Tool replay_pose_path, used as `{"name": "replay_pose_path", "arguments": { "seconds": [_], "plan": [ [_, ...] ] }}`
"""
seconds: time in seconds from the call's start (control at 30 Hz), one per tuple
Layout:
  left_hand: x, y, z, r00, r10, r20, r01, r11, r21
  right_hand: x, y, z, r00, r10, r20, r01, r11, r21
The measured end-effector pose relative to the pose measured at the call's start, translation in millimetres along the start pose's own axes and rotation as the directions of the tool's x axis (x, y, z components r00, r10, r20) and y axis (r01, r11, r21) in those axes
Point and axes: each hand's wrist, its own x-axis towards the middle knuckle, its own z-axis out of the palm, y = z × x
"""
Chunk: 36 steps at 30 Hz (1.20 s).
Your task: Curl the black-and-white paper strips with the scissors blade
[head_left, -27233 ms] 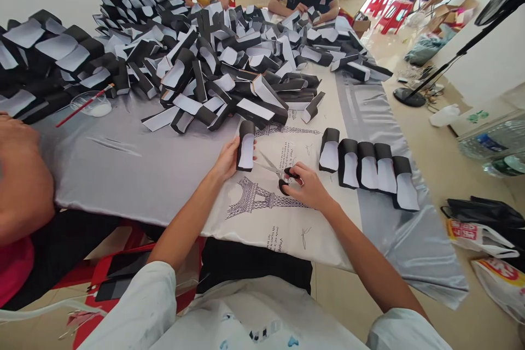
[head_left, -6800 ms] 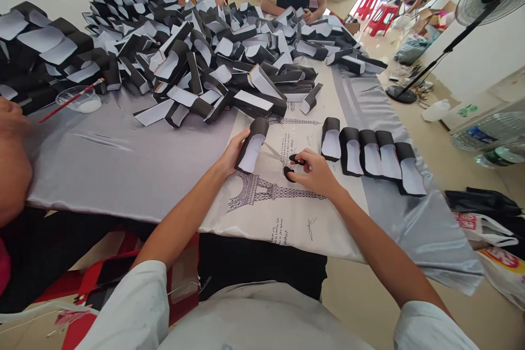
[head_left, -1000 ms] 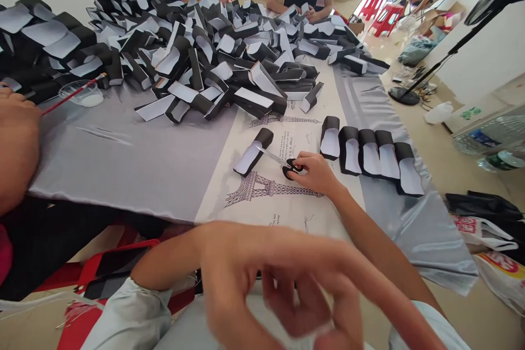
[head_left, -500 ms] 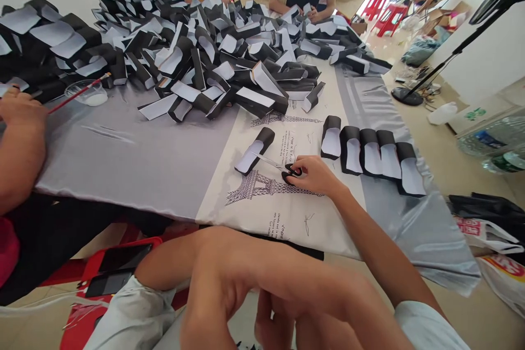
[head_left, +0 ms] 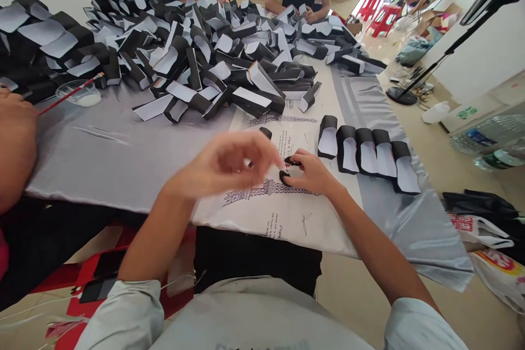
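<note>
My right hand (head_left: 314,173) holds a pair of scissors by its black handle loops (head_left: 292,161) over the printed cloth, with the blades hidden behind my other hand. My left hand (head_left: 223,167) is in the air above the cloth, blurred, its fingers loosely curved and apart from the thumb. Nothing shows in it. Behind its fingers, only the black end of a folded paper piece (head_left: 266,133) is visible. To the right of the scissors stands a row of several black paper pieces with white inner faces (head_left: 349,154).
A large heap of black-and-white folded paper pieces (head_left: 252,98) covers the table's far side. A clear dish (head_left: 88,99) and red brush (head_left: 69,95) are by a co-worker's hand (head_left: 18,126) at left. A fan stand (head_left: 402,95) is on the floor at right.
My left hand has risen from close below the camera and moved forward over the cloth, now covering most of the folded piece and the scissor blades. My right hand has stayed with the scissors.
</note>
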Motion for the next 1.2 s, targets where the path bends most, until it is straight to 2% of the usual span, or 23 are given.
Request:
{"name": "replay_pose_path", "arguments": {
  "seconds": [0.03,0.07,0.13,0.17,0.2,0.27,0.33,0.53,0.63,0.7,0.8,0.9,0.97,1.03,1.1,1.2],
  "plan": [
    [23,-16,-4.8,0.998,0.055,-0.009,-0.056,0.998,-0.028,-1,-1,0,1.000,0.010,-0.014,-0.010,1.000,0.003],
    [44,-35,-9.1,0.992,0.077,-0.100,-0.079,0.997,-0.020,-1,-1,0,1.000,0.020,-0.014,-0.020,1.000,0.005],
    [76,-77,-14.8,0.967,0.004,-0.255,0.008,0.999,0.047,-1,-2,-1,0.999,0.029,0.024,-0.029,1.000,-0.001],
    [87,-98,-15.6,0.957,-0.092,-0.274,0.110,0.993,0.052,-1,-1,-1,0.998,0.025,0.054,-0.025,1.000,-0.006],
    [94,-116,-14.8,0.954,-0.143,-0.264,0.162,0.986,0.048,0,-1,-1,0.996,0.014,0.083,-0.014,1.000,-0.008],
    [100,-145,-8.6,0.955,-0.179,-0.235,0.195,0.980,0.047,2,0,-2,0.992,-0.012,0.122,0.011,1.000,0.009],
    [100,-160,1.6,0.963,-0.164,-0.212,0.184,0.980,0.079,2,0,-3,0.994,-0.018,0.110,0.013,0.999,0.048],
    [100,-164,23.5,0.997,0.021,-0.068,-0.011,0.990,0.144,0,-8,-4,0.999,0.011,0.052,-0.017,0.995,0.101],
    [103,-165,23.7,0.999,0.037,0.001,-0.037,0.997,0.074,-1,-6,-5,0.994,-0.004,0.107,-0.004,0.997,0.072],
    [105,-166,22.3,1.000,0.017,-0.002,-0.017,0.999,0.044,-1,-3,-6,0.984,-0.028,0.176,0.019,0.998,0.052],
    [106,-170,20.5,0.991,-0.046,-0.127,0.056,0.996,0.072,0,3,-4,0.983,-0.016,0.186,0.009,0.999,0.040],
    [106,-175,19.0,0.954,-0.080,-0.288,0.111,0.990,0.092,2,7,-1,0.998,0.048,0.044,-0.053,0.993,0.110],
    [104,-179,17.5,0.915,-0.102,-0.390,0.145,0.986,0.084,3,9,0,0.992,0.107,-0.073,-0.093,0.980,0.179],
    [103,-182,15.6,0.870,-0.127,-0.476,0.179,0.982,0.066,5,12,0,0.966,0.189,-0.178,-0.141,0.958,0.248],
    [103,-186,13.6,0.845,-0.131,-0.519,0.184,0.982,0.051,6,13,-1,0.923,0.301,-0.241,-0.213,0.919,0.331],
    [102,-191,10.7,0.858,-0.118,-0.500,0.153,0.988,0.030,7,10,-2,0.865,0.467,-0.184,-0.324,0.799,0.506]
  ]
}}
